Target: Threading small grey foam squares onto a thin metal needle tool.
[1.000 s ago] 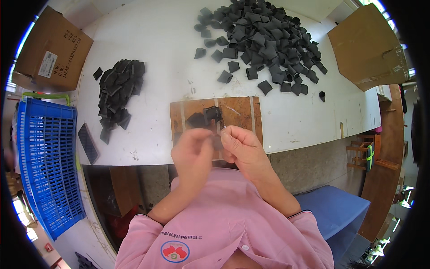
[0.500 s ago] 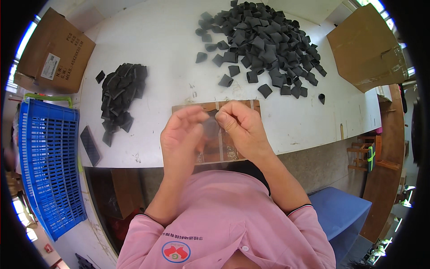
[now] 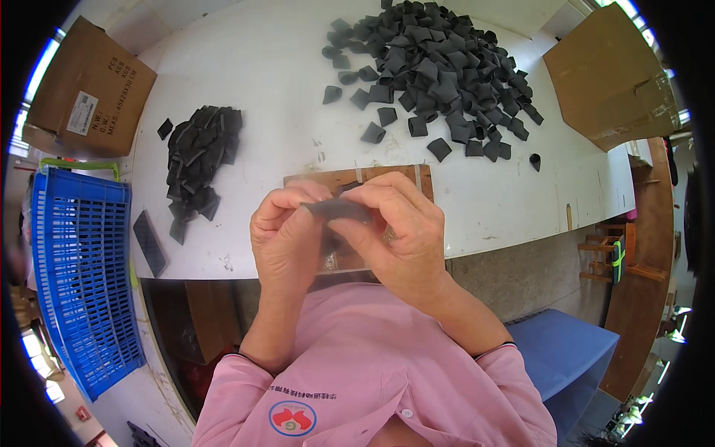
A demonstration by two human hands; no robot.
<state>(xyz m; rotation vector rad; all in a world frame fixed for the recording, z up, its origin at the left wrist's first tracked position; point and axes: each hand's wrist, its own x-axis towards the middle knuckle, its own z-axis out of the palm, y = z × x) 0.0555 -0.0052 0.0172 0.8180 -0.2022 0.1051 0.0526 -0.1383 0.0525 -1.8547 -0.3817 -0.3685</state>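
Between my two hands, above a brown wooden board (image 3: pixel 423 182), is a small dark grey fabric-like piece (image 3: pixel 339 209). My left hand (image 3: pixel 285 235) pinches its left end with thumb and fingers. My right hand (image 3: pixel 406 235) grips its right side, thumb below and fingers over the top. A bit of dark material also shows at the right fingertips, and its join to the piece is partly hidden. Most of the board lies behind my hands; pale strips run across it.
Flat dark pieces (image 3: pixel 199 149) lie heaped at the left. A larger pile of dark folded, tube-like pieces (image 3: pixel 447 74) covers the far right-centre. Cardboard boxes (image 3: pixel 89 89) flank the table. A dark flat rectangular object (image 3: pixel 150 243) and a blue crate (image 3: pixel 86 276) are at left.
My left hand has closed in on the piece, which is now tilted wide across both hands. The right hand has turned, its thumb now under the piece. The piles look unchanged.
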